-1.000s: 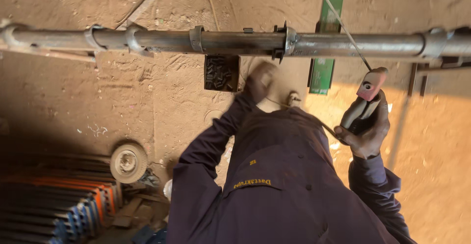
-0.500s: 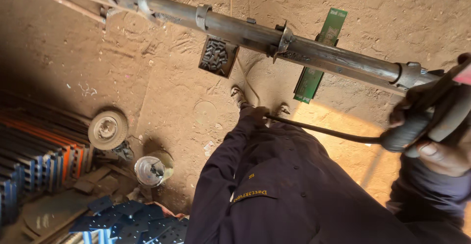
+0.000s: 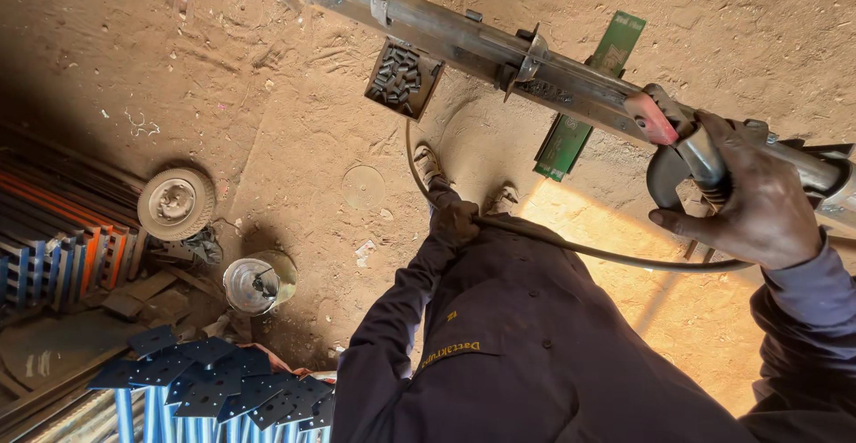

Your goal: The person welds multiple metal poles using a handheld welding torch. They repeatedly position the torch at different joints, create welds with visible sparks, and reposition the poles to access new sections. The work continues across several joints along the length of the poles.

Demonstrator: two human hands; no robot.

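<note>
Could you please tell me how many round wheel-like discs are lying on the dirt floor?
2: a thick worn disc at left beside the stacked bars, and a flat thin disc near the person's feet. Others may be hidden.

Bare sandy dirt floor (image 3: 294, 131), sunlit patch (image 3: 624, 229) at right, shade at left over stacked striped metal sections (image 3: 53, 247).

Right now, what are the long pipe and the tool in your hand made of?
The long pipe looks like bare steel: dull grey, streaked and scuffed, with metal clamps on it. The tool in the right hand seems to have a dark rubbery or plastic grip with a red plastic tip; a black rubbery-looking cable trails from it.
</note>
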